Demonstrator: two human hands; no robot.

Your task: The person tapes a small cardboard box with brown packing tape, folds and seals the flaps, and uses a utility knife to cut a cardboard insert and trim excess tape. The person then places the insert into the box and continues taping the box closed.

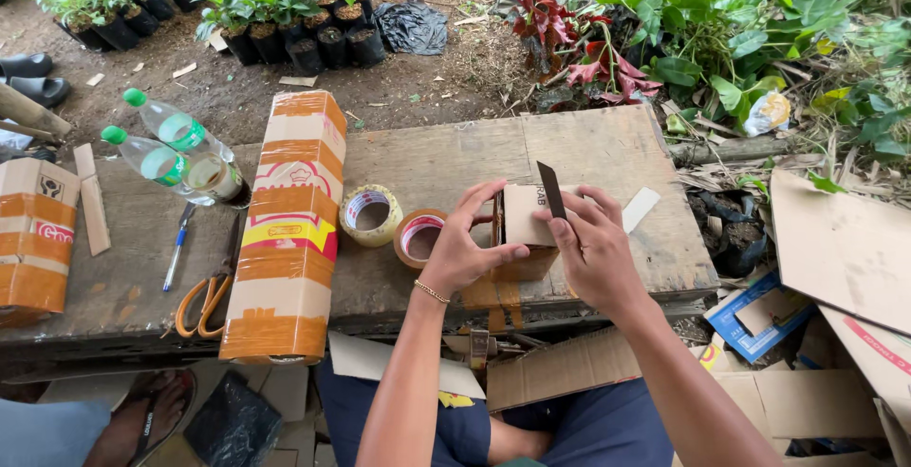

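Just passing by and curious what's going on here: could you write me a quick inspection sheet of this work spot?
Surface: weathered wooden bench, outdoors.
Job's things: small cardboard box held between both hands; dark blade-like strip upright at the right hand.
Clutter: two tape rolls, long taped carton, orange-handled scissors, pen, two bottles.
Fingers: left hand and right hand grip the box.
Cables: nothing seen.
Surroundings: potted seedlings, cardboard scraps, soil.
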